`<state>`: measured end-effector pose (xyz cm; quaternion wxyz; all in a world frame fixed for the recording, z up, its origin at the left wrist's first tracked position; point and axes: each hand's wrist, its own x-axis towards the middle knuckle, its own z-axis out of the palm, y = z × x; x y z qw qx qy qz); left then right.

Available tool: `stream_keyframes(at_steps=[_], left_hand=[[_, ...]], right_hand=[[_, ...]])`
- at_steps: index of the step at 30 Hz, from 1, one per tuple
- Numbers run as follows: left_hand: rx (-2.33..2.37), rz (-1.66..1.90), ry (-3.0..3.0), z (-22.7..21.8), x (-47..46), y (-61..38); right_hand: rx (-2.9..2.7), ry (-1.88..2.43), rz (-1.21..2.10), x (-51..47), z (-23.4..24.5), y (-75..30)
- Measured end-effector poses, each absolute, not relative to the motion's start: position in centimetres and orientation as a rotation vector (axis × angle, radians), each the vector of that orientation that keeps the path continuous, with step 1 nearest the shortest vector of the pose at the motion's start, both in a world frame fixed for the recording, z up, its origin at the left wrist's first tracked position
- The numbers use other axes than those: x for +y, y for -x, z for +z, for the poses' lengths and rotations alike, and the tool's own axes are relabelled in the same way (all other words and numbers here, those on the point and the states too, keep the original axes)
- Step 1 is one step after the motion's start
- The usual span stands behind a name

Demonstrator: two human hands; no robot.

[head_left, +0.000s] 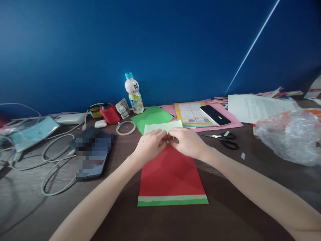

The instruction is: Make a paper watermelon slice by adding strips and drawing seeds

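A red sheet of paper lies flat on the dark table, with a pale green band and a bright green strip along its near edge. At its far edge stands out a pale green paper. My left hand and my right hand meet over that edge, fingertips pinched together on the pale green paper. The fingers hide part of where it joins the red sheet. Behind them lies a bright green sheet.
Scissors lie right of my right hand, near a phone on pink paper. A tape roll and a drink bottle stand left of the green sheet. Cables and a dark device lie left; crumpled plastic is far right.
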<state>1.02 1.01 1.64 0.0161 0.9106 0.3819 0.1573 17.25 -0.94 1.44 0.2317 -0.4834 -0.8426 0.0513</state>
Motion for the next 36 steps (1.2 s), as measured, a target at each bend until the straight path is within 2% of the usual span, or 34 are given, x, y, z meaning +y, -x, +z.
stream_keyframes(at_steps=[9,18,26,30,36], left_hand=[[1.100,0.496,-2.802,2.1,1.5,-0.2],[1.202,0.574,-2.663,3.1,2.4,1.1],[1.165,0.574,-2.732,2.8,1.9,0.4],[1.194,0.543,-2.785,2.9,1.6,0.3],[1.186,0.328,-2.779,4.4,2.4,1.7]], right_hand=[[-2.392,1.398,0.156,-0.6,2.8,-19.2],[-2.256,1.846,0.103,0.0,5.6,-24.2],[-2.395,1.236,0.033,-0.5,3.1,-18.8],[-2.398,1.221,-0.066,-0.3,1.7,-17.8],[-2.342,1.240,-0.113,-0.1,2.4,-19.0]])
